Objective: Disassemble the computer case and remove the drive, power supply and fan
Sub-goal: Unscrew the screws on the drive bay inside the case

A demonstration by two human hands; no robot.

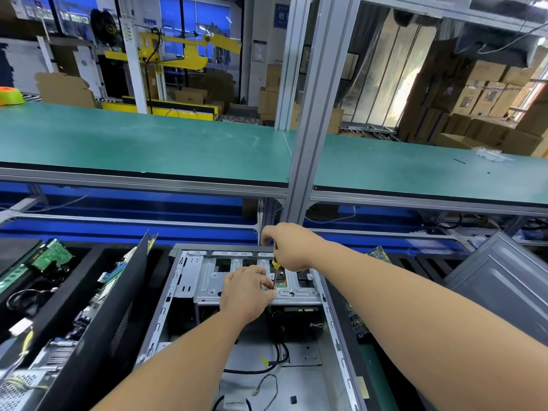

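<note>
two bare forearms reach over an opened computer case [166,310] lying on its side on the workbench. right hand [289,246] grips a yellow-handled screwdriver [275,264], held upright with its tip down on the silver drive cage [207,277] at the case's far end. left hand [244,292] rests on the cage, fingers curled and pinching at the screwdriver's tip. loose black cables [278,355] lie on the case floor; a circuit board [52,255] sits at left.

1 head-worn view looks forward and down from close above the open computer case [237,321], which fills the lower frame; green workbench [148,143] lies beyond it.
</note>
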